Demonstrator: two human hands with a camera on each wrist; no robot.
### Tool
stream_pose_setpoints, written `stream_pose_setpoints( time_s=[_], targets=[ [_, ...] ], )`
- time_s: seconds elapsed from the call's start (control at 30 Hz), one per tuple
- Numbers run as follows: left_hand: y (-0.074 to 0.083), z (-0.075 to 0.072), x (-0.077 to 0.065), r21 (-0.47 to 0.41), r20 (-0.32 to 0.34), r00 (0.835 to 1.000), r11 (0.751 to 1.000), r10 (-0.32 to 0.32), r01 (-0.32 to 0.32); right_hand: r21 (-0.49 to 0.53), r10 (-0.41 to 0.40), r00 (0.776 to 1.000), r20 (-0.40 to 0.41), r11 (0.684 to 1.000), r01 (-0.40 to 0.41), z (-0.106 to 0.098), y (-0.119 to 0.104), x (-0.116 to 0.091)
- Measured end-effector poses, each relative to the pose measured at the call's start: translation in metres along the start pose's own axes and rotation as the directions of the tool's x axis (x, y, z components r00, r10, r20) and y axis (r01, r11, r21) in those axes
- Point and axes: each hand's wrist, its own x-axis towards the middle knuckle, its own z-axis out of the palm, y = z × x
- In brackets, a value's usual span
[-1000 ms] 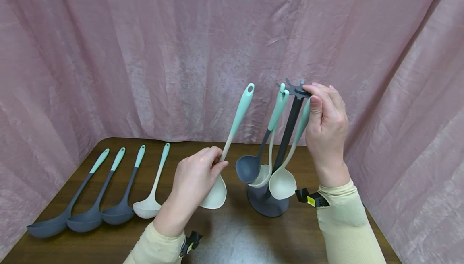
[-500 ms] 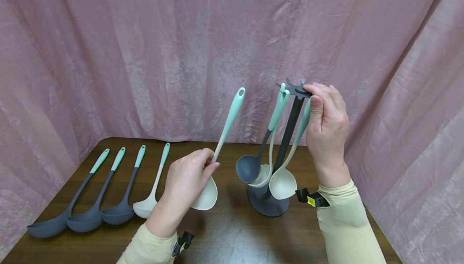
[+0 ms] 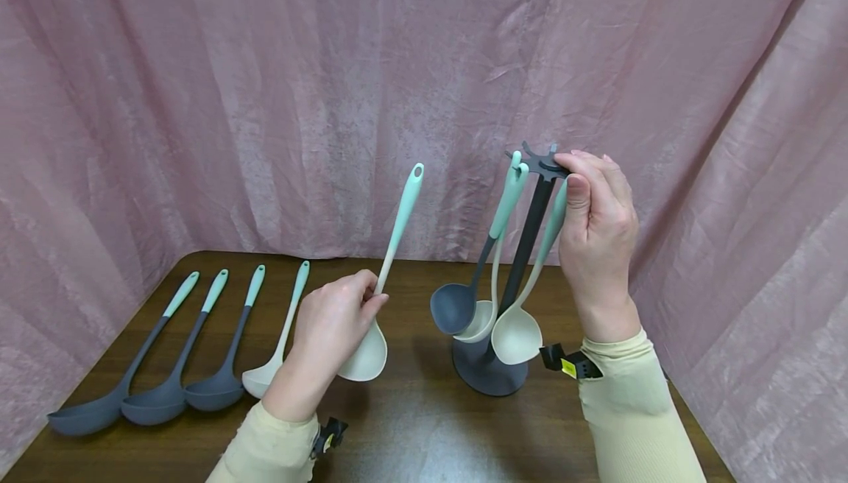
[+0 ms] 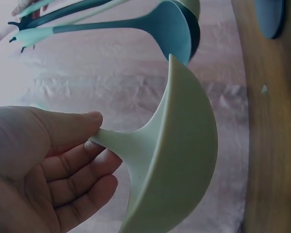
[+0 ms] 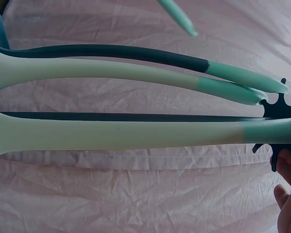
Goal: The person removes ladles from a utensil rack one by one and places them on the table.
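Note:
My left hand [image 3: 335, 319] pinches the lower shaft of a white ladle [image 3: 366, 356] with a mint handle, close above the bowl, its handle end pointing up and tilted away to the right. The left wrist view shows the ladle's bowl [image 4: 179, 150] large, thumb and forefinger at its neck. At the right stands a dark grey utensil stand [image 3: 528, 240] with a hooked top. My right hand [image 3: 598, 236] grips the edge of that top. From the hooks hang a grey ladle [image 3: 454, 308] and two white ladles, the nearer white ladle [image 3: 517, 336] beside my right hand.
On the left of the brown table [image 3: 424, 431] lie several ladles in a row: grey ladles [image 3: 215, 392], then one white ladle [image 3: 265, 375] close to my left forearm. A pink curtain [image 3: 371, 100] surrounds the table at the back and sides.
My left hand has moved left with the white ladle, away from the stand, and the ladle's handle end has dropped slightly. My right hand and the hanging ladles stay where they were.

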Motion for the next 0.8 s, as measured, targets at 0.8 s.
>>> stream_pose_setpoints(
  time_s=[0.8],
  targets=[
    [-0.025, 0.018, 0.0, 0.028, 0.105, 0.99, 0.996, -0.09, 0.087, 0.02, -0.001, 1.0, 0.0, 1.0, 0.001, 0.002, 0.0, 0.0]
  ],
)
